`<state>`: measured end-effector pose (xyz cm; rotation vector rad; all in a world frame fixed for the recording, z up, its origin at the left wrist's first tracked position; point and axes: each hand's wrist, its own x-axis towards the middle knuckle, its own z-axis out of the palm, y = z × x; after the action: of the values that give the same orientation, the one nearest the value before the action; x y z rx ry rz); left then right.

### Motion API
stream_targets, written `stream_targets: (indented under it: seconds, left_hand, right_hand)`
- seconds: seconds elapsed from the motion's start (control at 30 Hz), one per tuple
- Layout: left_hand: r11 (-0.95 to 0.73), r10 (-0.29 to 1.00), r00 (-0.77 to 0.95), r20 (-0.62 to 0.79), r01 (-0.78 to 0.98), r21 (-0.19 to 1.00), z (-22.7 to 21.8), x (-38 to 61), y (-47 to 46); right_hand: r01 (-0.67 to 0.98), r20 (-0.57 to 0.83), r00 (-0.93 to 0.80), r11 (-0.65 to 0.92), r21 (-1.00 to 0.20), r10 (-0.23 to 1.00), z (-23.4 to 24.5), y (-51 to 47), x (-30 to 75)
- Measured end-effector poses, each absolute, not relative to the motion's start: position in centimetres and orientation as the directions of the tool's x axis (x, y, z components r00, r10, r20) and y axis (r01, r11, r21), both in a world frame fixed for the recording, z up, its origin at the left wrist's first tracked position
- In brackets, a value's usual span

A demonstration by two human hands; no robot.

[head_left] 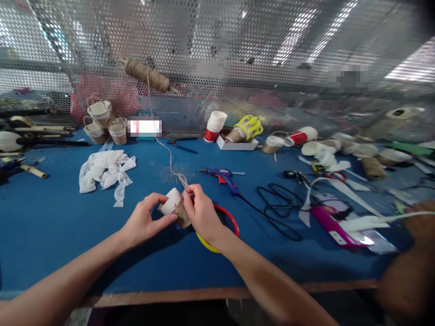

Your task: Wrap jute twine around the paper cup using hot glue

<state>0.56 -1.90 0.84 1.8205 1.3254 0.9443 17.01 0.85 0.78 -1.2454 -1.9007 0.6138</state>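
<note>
My left hand (147,218) grips a small white paper cup (171,202) lying on its side, partly wrapped in brown jute twine. My right hand (202,211) pinches the twine (170,159) against the cup's wrapped part. The twine runs up and back to a jute spool (147,74) hanging on the perforated metal screen. Both hands are just above the blue table (50,226), near its front edge. A red and yellow ring (228,216) lies under my right wrist.
A blue glue gun (222,175) with a black cord (277,206) lies right of my hands. White lace cloth (105,172) lies to the left. Twine-wrapped cups (102,121) and plain paper cups (215,125) stand at the back. Scissors (316,175) and scraps lie right, beside another person's arm (413,267).
</note>
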Motion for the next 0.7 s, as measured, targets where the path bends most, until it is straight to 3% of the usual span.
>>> stream_targets:
  seconds: [0.1,0.37,0.5,0.7]
  left_hand:
    - [-0.171,0.965,0.257,0.049,0.480,0.860,0.80,1.07,-2.05]
    - [-0.091,0.968,0.252,-0.011,0.389,0.917,0.16,1.43,-1.97]
    - [-0.091,0.972,0.236,-0.008,0.404,0.910,0.37,1.29,-1.91]
    - [-0.092,0.971,0.238,-0.014,0.428,0.899,0.98,1.02,-1.89]
  right_hand:
    - [0.640,0.426,-0.313,0.520,-0.566,0.849,0.17,0.48,16.47]
    - [0.717,0.474,-0.374,0.573,-0.397,0.797,-0.31,0.49,16.38]
    - [0.688,0.458,-0.364,0.566,-0.454,0.811,-0.07,0.51,16.63]
    - [0.594,0.326,-0.326,0.460,-0.660,0.887,0.04,0.52,16.72]
